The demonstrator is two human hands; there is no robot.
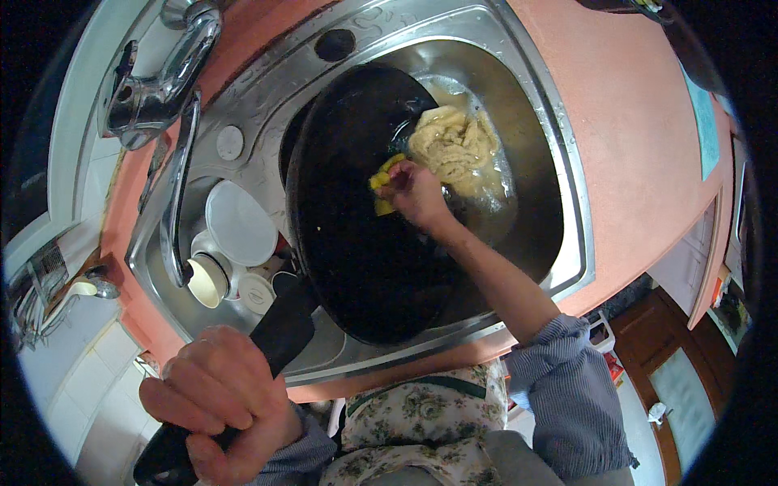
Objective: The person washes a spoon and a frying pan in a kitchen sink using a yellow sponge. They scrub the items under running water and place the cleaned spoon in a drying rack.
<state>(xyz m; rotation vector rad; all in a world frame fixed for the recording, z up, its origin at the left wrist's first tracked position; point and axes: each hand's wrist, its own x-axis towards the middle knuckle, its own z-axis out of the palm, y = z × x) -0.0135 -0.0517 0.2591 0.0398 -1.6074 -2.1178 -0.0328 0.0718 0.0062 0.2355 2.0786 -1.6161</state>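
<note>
A large black frying pan (358,261) rests tilted over the stainless steel sink, spanning its right basin. My left hand (219,395) is wrapped around the pan's black handle (284,325) at the lower left. With my right hand (416,194) I pinch a yellow sponge or cloth (383,179) against the pan's dark surface. Right beside that hand, a wet, crumpled beige cloth (456,146) lies heaped in cloudy, sudsy water. Part of the sponge is hidden by my fingers.
A chrome faucet (179,194) reaches over the left basin, where a white oval dish (241,223), a cream cup (208,281) and other crockery sit. The sink's steel rim (562,133) borders a pink countertop (632,121). Utensils (55,304) hang at the far left.
</note>
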